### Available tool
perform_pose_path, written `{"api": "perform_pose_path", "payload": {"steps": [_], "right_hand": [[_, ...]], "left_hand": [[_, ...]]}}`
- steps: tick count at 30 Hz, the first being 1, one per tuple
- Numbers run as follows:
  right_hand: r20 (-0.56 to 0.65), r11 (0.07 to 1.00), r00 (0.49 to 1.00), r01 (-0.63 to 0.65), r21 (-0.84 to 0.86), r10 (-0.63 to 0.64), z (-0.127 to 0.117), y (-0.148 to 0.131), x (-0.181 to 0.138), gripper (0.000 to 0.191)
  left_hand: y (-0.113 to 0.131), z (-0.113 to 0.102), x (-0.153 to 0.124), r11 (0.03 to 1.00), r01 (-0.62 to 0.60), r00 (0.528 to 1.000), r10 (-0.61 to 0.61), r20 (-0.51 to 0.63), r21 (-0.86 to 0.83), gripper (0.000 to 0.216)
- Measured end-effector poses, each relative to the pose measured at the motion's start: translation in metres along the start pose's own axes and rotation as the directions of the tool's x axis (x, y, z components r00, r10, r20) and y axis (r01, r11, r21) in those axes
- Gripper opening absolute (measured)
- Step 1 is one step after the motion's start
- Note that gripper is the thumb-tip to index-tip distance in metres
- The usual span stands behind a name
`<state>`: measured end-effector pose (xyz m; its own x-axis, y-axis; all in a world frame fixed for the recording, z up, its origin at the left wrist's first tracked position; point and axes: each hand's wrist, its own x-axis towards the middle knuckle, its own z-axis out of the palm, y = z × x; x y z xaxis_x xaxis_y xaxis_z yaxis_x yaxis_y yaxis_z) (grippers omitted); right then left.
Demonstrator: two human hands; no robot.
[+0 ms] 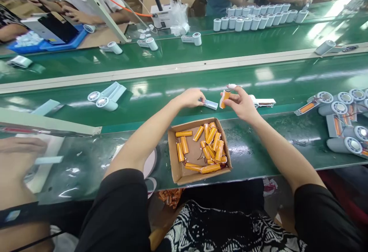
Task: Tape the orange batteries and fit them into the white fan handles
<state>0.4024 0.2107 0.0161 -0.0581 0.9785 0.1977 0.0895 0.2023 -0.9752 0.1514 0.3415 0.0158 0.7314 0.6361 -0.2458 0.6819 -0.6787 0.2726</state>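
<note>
The right hand (242, 104) pinches an orange battery (225, 99) in closed fingers, a light, stiff cylinder best held by its body, while the left hand (189, 99) grips a pale bracket (211, 104).

I'm getting a bright feed, with overhead light glaring in white streaks on the green conveyor belt (316, 30) at upper right, bent wide-angle edges, and a co-worker's hand (20, 156) blurred at lower left.

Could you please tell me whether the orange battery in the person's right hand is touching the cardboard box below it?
Apart. The head view shows the orange battery, held up in the right hand, with green belt visible between it and the rim of the cardboard box.
</note>
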Motion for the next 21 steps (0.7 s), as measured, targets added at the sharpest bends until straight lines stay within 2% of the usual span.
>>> {"api": "perform_pose_path", "payload": {"steps": [3, 6, 8, 11, 13, 16, 21], "right_hand": [[0.061, 0.978, 0.998, 0.005, -0.21, 0.008, 0.01, 0.012, 0.02, 0.049], [0.097, 0.901, 0.995, 0.049, -0.432, -0.007, 0.015, 0.018, 0.029, 0.043], [0.129, 0.809, 0.992, 0.066, -0.584, 0.013, 0.016, 0.02, 0.032, 0.042], [0.222, 0.616, 0.972, 0.127, -0.778, 0.08, 0.015, 0.019, 0.032, 0.041], [0.292, 0.504, 0.947, 0.189, -0.843, 0.132, 0.015, 0.015, 0.032, 0.04], [0.357, 0.395, 0.914, 0.26, -0.881, 0.195, 0.022, 0.008, 0.035, 0.044], [0.362, 0.243, 0.857, 0.288, -0.926, 0.366, 0.044, -0.007, 0.053, 0.046]], "left_hand": [[0.0, -0.004, -0.002, 1.0, 0.006, 1.0, -0.006, -0.023, -0.007, 0.019], [0.005, -0.002, -0.003, 1.0, 0.027, 0.997, -0.028, -0.074, -0.01, 0.026], [0.009, 0.002, -0.001, 0.999, 0.03, 0.995, -0.032, -0.098, -0.017, 0.027], [0.015, 0.005, 0.004, 0.999, 0.03, 0.991, -0.035, -0.127, -0.042, 0.026], [0.018, 0.007, 0.009, 0.997, 0.044, 0.988, -0.053, -0.144, -0.065, 0.026], [0.021, 0.007, 0.014, 0.991, 0.089, 0.983, -0.104, -0.152, -0.104, 0.029], [0.029, 0.004, 0.014, 0.975, 0.159, 0.973, -0.181, -0.144, -0.153, 0.028]]}}
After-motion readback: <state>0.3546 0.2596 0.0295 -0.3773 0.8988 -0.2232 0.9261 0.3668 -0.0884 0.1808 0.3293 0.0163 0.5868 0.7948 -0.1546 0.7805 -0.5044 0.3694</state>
